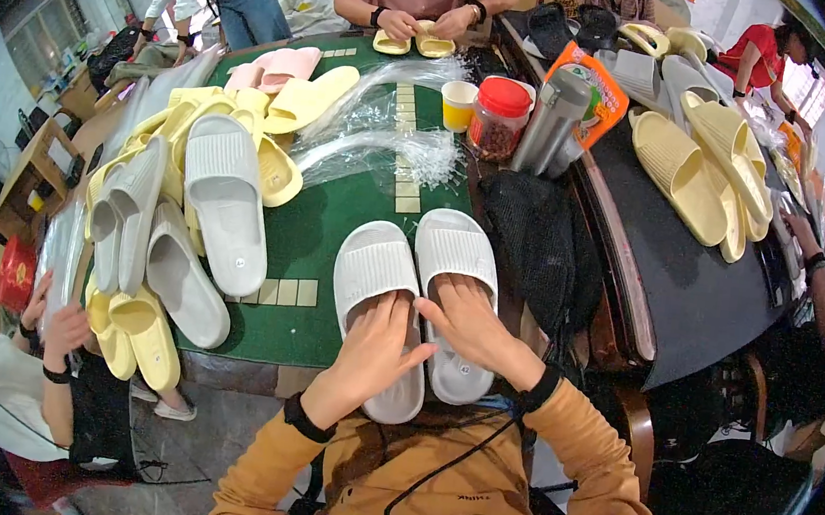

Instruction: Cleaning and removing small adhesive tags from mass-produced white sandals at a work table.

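Two white slide sandals lie side by side on the green table point(324, 238) in front of me, toes pointing away. My left hand point(370, 349) rests flat on the heel part of the left white sandal point(372, 268), fingers spread. My right hand point(466, 321) lies on the footbed of the right white sandal point(455, 252), fingers reaching toward its strap. Neither hand lifts a sandal. My sleeves are orange, and each wrist wears a black band.
A pile of white, grey and yellow sandals point(188, 194) fills the table's left. Clear plastic bags point(385, 134) lie in the middle, with a paper cup point(458, 104), a red-lidded jar point(499, 116) and a metal flask point(550, 121) behind. Other people sit around; yellow sandals point(703, 167) cover a dark table at right.
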The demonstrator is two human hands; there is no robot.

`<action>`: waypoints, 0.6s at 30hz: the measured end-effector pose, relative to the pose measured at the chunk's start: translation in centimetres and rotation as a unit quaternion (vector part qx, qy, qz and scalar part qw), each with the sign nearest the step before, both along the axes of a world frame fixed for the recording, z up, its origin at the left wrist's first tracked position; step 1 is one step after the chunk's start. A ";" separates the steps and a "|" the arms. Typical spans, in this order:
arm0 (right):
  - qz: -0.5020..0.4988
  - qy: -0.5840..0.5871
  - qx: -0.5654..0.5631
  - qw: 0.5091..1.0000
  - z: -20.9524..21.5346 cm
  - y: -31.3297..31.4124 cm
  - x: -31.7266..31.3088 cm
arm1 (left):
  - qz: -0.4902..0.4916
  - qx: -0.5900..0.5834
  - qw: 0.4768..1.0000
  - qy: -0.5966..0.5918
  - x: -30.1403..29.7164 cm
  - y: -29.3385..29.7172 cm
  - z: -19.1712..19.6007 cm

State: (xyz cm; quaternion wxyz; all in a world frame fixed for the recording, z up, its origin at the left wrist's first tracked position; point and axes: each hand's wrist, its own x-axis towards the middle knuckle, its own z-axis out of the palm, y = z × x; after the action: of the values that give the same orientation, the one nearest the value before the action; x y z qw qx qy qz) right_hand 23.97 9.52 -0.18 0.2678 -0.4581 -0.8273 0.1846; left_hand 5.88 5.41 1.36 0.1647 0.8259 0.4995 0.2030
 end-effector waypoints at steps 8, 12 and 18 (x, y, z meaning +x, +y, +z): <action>0.010 -0.025 -0.055 0.998 -0.2 0.3 0.0 | 0.060 -0.021 0.998 0.001 1.6 0.7 -0.9; 0.016 0.003 -0.094 0.995 0.5 0.2 0.1 | 0.089 -0.041 0.994 0.038 2.2 0.9 -1.4; 0.022 -0.009 0.012 1.000 0.4 -1.5 0.6 | 0.099 0.052 0.993 0.036 2.5 0.8 -2.2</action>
State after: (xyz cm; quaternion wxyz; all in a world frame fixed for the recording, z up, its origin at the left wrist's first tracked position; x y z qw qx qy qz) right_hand 24.54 8.07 0.23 0.2618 -0.4382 -0.8416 0.1765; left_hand 8.38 6.25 -0.79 0.0824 0.7866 0.5732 0.2141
